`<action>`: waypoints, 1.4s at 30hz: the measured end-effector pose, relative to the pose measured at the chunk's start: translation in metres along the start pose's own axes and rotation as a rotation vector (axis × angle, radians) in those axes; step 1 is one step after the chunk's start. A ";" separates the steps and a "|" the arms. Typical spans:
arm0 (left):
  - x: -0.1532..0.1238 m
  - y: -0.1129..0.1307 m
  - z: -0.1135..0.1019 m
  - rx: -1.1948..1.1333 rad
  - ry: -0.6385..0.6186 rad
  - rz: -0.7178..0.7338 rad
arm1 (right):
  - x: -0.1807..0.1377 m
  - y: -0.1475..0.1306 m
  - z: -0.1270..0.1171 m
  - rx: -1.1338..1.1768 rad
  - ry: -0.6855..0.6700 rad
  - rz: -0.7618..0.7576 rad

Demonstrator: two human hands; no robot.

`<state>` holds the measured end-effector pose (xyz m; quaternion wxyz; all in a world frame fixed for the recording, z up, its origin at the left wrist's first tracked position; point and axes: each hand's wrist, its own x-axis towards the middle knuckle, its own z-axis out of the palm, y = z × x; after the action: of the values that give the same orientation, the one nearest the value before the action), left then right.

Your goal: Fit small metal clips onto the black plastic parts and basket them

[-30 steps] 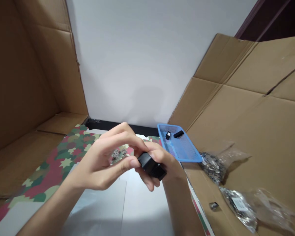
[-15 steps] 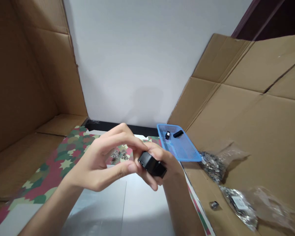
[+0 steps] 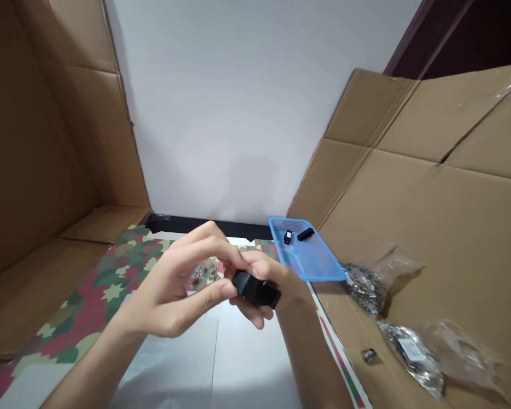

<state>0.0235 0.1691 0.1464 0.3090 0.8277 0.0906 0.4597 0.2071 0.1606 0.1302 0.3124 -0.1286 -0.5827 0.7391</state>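
Observation:
Both of my hands meet over the middle of the work surface around a small black plastic block [image 3: 255, 288]. My right hand [image 3: 276, 281] wraps its fingers under and around the block. My left hand [image 3: 183, 287] pinches the block's near end between thumb and curled fingers. A small heap of tiny metal parts [image 3: 204, 274] lies on the camouflage-patterned mat [image 3: 106, 284] just behind my hands.
A blue mesh tray [image 3: 313, 258] with two small black parts stands at the back right. Clear bags of metal parts [image 3: 409, 346] and one loose small part [image 3: 369, 355] lie on cardboard to the right. Cardboard walls rise on both sides; white sheets [image 3: 221, 363] cover the near surface.
My hands and the black block have shifted slightly left and down in view, and the block has turned a little; the grip stays the same.

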 end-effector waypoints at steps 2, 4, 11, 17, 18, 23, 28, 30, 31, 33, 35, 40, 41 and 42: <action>0.000 -0.002 0.000 -0.013 -0.006 -0.003 | 0.000 -0.001 0.001 -0.038 0.025 0.010; 0.000 -0.005 -0.001 -0.030 -0.008 -0.006 | 0.000 -0.002 0.001 -0.083 0.060 0.001; 0.012 -0.003 -0.011 0.019 0.031 -0.022 | 0.001 -0.017 0.004 -0.222 0.223 -0.113; -0.022 -0.016 -0.003 0.156 -0.086 -0.267 | -0.021 0.003 0.002 -0.360 0.411 0.039; -0.037 -0.024 0.005 0.239 -0.140 -0.362 | -0.029 0.017 -0.002 -0.366 0.490 0.074; -0.114 -0.069 0.058 0.570 -0.393 -0.650 | -0.060 0.117 -0.027 -0.411 0.821 0.178; -0.137 -0.087 0.082 0.589 -0.433 -0.698 | -0.063 0.175 -0.047 -0.487 0.973 0.173; -0.135 -0.088 0.082 0.580 -0.430 -0.722 | -0.063 0.181 -0.051 -0.527 0.976 0.175; -0.133 -0.089 0.082 0.575 -0.425 -0.739 | -0.063 0.182 -0.052 -0.547 0.969 0.180; -0.131 -0.092 0.081 0.564 -0.410 -0.775 | -0.063 0.182 -0.054 -0.587 0.950 0.195; -0.130 -0.096 0.081 0.545 -0.393 -0.807 | -0.064 0.182 -0.054 -0.626 0.930 0.210; -0.131 -0.105 0.080 0.468 -0.337 -0.853 | -0.065 0.182 -0.054 -0.692 0.888 0.229; -0.132 -0.106 0.080 0.448 -0.324 -0.854 | -0.065 0.182 -0.054 -0.702 0.885 0.231; -0.133 -0.107 0.079 0.424 -0.312 -0.852 | -0.065 0.181 -0.054 -0.711 0.884 0.233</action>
<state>0.0280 0.1622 -0.0419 0.3042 0.8207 0.4645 0.1348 0.2304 0.1404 -0.0675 0.3801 -0.5856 -0.5915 0.4034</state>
